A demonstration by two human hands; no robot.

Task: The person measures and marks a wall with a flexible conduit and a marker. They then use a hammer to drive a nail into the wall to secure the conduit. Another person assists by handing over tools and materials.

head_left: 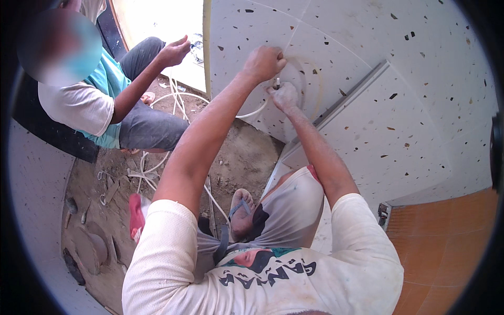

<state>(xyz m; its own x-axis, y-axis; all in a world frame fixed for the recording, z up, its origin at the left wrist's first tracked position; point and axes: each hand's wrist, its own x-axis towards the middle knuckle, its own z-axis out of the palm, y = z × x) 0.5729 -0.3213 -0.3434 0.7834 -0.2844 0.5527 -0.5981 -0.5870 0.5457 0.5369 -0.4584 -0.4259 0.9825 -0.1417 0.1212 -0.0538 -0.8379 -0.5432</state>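
Both my hands are in front of the white, dark-flecked wall panel point(362, 37). My left hand point(265, 64) is closed, its fingertips bent together close to the panel; what they hold, if anything, is hidden. Just below it, my right hand point(285, 98) grips the end of a thin white hose point(254, 112). A small fitting point(277, 83), white on top and dark beneath, sticks up from its fingers. From there the hose curves left and down in loose loops to the dirt floor.
A co-worker point(89, 100) squats at the left, one hand point(176, 51) raised near the bright doorway. A grey metal-edged ledge point(352, 93) slants to my right. Scattered tools and a round brown disc point(90, 251) lie on the dirt floor point(241, 152). Orange panelling point(441, 236) stands lower right.
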